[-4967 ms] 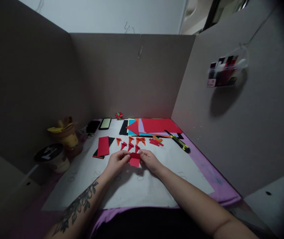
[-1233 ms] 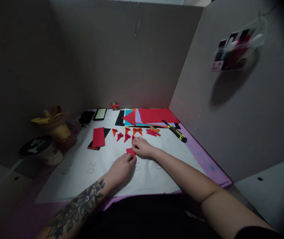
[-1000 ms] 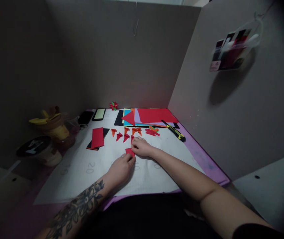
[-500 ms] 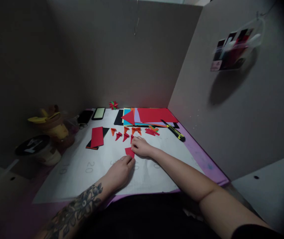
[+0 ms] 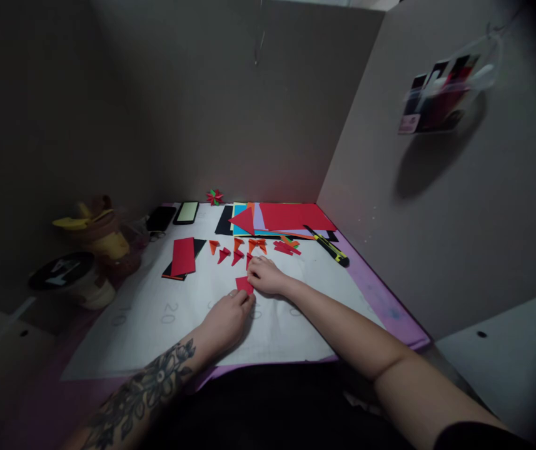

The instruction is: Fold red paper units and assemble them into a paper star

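A small red paper piece [image 5: 243, 285] lies on the white sheet [image 5: 296, 337] between my hands. My left hand [image 5: 231, 315], below a tattooed forearm, has its fingers together on the near edge of that paper. At the paper's right side, my right hand [image 5: 266, 277] pinches it with curled fingers. Just beyond are several folded red pieces [image 5: 237, 257] and folded orange pieces [image 5: 214, 247] in two rows, one partly hidden by my right hand. Red and orange strips [image 5: 287, 247] lie in a small pile to their right.
A cutter knife [image 5: 331, 249] lies at the right. Coloured sheets [image 5: 296, 217] are stacked at the back, near a phone [image 5: 186, 213] and a paper star [image 5: 214, 197]. Red cards [image 5: 184, 256] lie left. A lidded tub [image 5: 73, 281] stands far left; a bag [image 5: 441, 94] hangs right.
My left hand and the near edge of the red paper have shifted very slightly away from me. My right hand stays in place.
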The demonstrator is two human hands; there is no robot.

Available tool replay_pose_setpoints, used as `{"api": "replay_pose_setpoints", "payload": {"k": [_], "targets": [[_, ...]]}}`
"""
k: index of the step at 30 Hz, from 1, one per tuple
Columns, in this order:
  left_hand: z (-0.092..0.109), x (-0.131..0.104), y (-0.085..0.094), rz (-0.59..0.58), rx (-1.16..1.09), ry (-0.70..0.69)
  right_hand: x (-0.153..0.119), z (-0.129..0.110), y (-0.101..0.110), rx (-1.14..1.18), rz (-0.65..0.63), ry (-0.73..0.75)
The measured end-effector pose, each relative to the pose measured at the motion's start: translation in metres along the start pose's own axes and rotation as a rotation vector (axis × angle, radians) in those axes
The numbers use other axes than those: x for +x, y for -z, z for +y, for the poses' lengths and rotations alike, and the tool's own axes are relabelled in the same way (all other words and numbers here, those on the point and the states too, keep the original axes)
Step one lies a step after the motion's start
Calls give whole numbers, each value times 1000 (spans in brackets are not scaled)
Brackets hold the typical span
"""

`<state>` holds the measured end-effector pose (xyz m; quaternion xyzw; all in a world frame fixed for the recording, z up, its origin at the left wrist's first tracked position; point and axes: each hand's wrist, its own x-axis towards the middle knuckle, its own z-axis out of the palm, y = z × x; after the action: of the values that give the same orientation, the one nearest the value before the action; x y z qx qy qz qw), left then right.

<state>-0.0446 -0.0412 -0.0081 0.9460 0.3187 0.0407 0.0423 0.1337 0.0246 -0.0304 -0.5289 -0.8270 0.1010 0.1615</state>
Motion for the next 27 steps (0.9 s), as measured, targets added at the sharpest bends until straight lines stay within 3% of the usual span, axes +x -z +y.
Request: {"api": "replay_pose_setpoints", "payload": {"k": [22, 27], "targets": [[1, 1, -1, 30, 42, 3, 0, 0, -3, -18, 9, -10], [-2, 2, -2, 87, -19, -60, -1, 6, -5, 27, 81, -81]]}}
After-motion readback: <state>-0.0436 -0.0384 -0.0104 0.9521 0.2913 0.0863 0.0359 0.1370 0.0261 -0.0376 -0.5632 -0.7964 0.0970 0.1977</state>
